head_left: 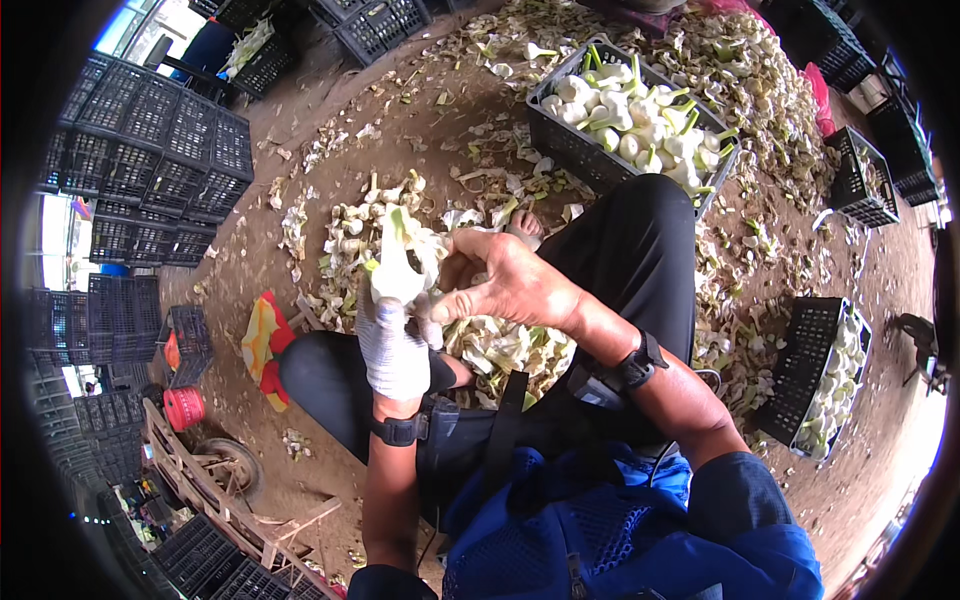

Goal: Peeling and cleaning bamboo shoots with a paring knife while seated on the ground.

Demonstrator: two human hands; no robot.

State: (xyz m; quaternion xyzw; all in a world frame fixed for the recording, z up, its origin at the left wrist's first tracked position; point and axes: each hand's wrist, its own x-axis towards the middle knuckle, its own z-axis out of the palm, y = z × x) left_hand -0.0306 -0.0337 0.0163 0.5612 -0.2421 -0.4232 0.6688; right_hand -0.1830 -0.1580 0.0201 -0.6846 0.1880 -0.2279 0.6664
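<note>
My left hand (391, 341), in a white knitted glove, grips a white garlic bulb (397, 281) that has its green-tinged stem pointing up. Loose papery skin (429, 251) hangs at the bulb's right side. My bare right hand (517, 281) is beside it, thumb and fingers curved and apart. Its fingertips are close against the loose skin; whether they touch it is hard to tell. Behind the held bulb, untrimmed garlic bulbs (375, 206) lie heaped on the ground. Peeled skins (510, 352) are piled between my legs.
A black plastic crate (574, 150) of cleaned garlic stands beyond my right knee. Another garlic-filled crate (799, 367) is at the right. Stacked crates (157, 142) line the left side, near a wooden cart (202, 487) and a red bucket (184, 407). A large skin heap (735, 75) lies at the back.
</note>
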